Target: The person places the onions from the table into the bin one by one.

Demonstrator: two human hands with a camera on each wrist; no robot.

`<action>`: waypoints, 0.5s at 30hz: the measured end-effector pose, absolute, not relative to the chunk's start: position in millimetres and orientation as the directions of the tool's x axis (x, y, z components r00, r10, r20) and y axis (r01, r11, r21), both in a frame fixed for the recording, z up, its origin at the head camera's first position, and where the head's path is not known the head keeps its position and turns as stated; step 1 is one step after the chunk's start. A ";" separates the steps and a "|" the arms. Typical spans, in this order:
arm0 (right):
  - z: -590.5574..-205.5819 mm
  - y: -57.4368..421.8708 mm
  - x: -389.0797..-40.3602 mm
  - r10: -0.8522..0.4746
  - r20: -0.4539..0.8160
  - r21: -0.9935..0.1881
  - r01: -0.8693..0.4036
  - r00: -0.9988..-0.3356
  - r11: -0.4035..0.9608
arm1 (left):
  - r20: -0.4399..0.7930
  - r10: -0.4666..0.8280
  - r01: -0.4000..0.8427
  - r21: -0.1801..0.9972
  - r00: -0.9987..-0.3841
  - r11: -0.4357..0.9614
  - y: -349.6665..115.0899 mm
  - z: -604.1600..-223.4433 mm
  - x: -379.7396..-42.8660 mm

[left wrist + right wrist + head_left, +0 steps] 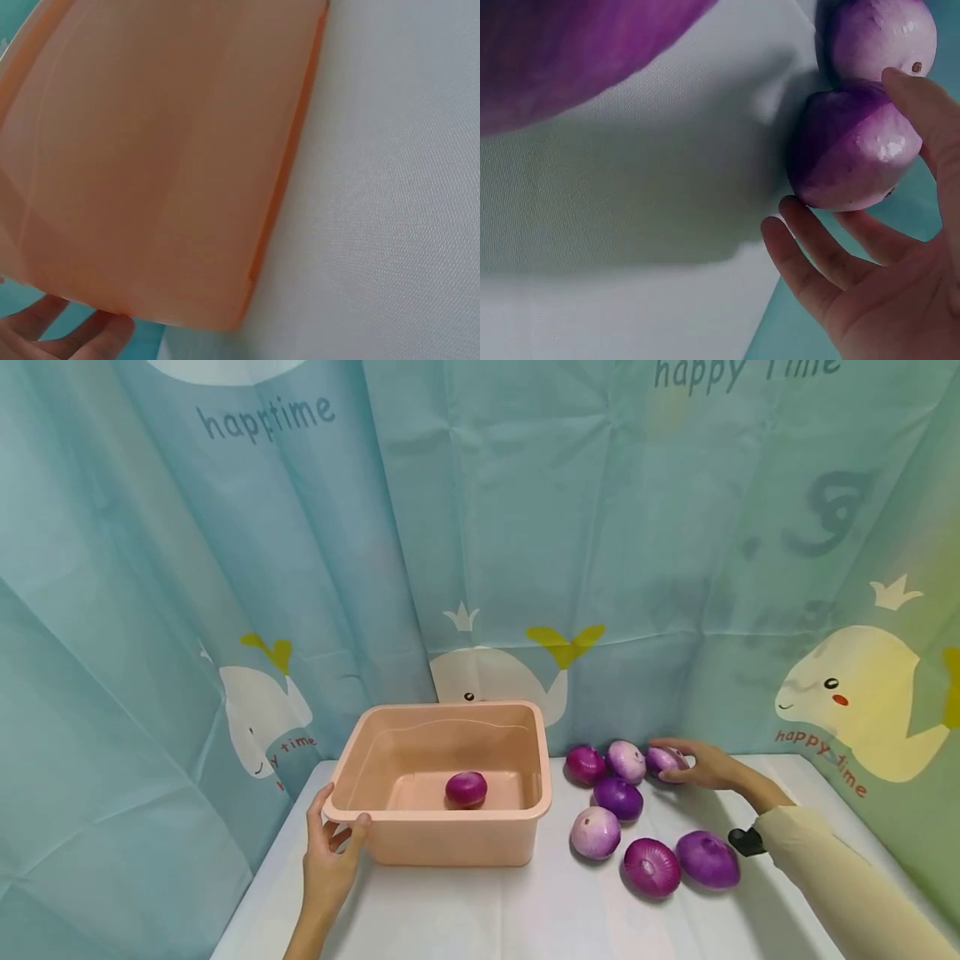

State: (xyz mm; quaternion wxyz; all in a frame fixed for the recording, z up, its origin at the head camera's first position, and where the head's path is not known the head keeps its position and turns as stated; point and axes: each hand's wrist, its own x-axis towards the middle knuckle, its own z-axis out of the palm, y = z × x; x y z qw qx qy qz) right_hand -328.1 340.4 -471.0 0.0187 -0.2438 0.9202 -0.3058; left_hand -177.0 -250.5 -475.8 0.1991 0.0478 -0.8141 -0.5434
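My left hand (330,852) grips the near left corner of a pink plastic tub (450,843), thumb over the front rim and fingers against the left side. In the left wrist view, fingertips (112,334) touch the tub wall (150,187). One dark red onion (467,789) lies inside the tub. At the back right, my right hand (701,764) holds a pale purple onion (664,762) between thumb and fingers. The right wrist view has this onion (855,150) with the thumb across its upper side and fingers spread along its lower side; another onion (885,37) sits right beside it.
Several more red onions lie on the white tabletop (480,918) right of the tub, among them a pale one (596,832) and two large ones in front, a striped onion (652,868) and a darker onion (708,860). A blue whale-print curtain (510,527) hangs behind.
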 end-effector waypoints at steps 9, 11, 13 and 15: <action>-468.4 341.5 -326.3 -0.425 -0.004 -0.678 -0.310 -0.905 0.666 | 0.304 -0.303 0.160 0.894 -0.903 0.419 -250.6 -477.6 -178.6; -469.5 341.9 -325.5 -0.427 0.004 -0.673 -0.318 -0.904 0.668 | 0.300 -0.300 0.159 0.895 -0.906 0.416 -250.7 -477.4 -179.0; -470.9 341.8 -324.8 -0.422 0.009 -0.667 -0.320 -0.907 0.673 | 0.294 -0.299 0.156 0.899 -0.908 0.410 -251.1 -478.1 -179.6; -472.5 342.1 -324.2 -0.418 0.019 -0.660 -0.326 -0.908 0.677 | 0.292 -0.299 0.151 0.897 -0.908 0.415 -251.0 -478.8 -180.1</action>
